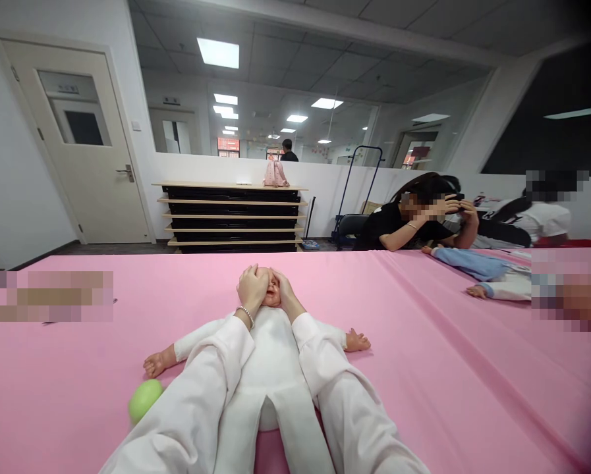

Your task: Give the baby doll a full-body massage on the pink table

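Note:
A baby doll (274, 355) with a white cloth body lies on its back, its head away from me and its legs toward me. My left hand (252, 291) cups the left side of its head, the fingers curved over the forehead and top. Against the opposite side of the head rests my right hand (286, 294), fingers bent around it. Between my hands, part of the doll's face shows; the rest is covered. Its arms stretch out sideways. A light green ball (145, 400) sits beside my left sleeve, below the doll's hand on that side.
A pink cloth (423, 395) covers the table. Another doll in blue and white (473, 266) lies at the far right, near a seated person (394, 224) with raised hands. Stacked boards (233, 217) and a folding trolley (357, 191) stand behind the table.

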Available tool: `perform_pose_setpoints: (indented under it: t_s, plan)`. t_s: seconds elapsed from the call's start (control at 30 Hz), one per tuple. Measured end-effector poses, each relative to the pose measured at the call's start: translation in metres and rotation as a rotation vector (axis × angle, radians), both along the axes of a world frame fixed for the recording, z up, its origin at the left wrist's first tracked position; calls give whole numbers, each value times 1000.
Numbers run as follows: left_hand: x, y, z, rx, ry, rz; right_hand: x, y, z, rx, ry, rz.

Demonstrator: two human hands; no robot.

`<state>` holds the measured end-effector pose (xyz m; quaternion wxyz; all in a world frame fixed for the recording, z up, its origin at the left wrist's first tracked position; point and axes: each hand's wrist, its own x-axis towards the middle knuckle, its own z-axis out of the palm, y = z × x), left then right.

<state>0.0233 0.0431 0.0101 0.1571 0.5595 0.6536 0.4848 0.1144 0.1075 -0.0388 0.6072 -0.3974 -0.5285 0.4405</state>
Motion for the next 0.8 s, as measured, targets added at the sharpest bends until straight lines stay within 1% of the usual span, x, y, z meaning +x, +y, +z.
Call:
perform_pose_setpoints:
  t_s: [0.1,0.2,0.33,0.47,0.6,0.8]
  plan:
    - [0,-6,-4,49,75,-20,2,-15,-1,-15,43,61]
    - [0,-10,-8,99,119,-24,6,-33,1,14,74,111]
    - [-4,-9,-10,116,127,-31,6,-45,6,48,37,169]
    - [-9,-5,-14,106,85,-46,3,-45,8,78,0,156]
    - [-10,-2,-16,121,87,-52,2,-41,6,88,-21,120]
    - [-10,-3,-17,125,85,-55,2,-39,4,121,-68,93]
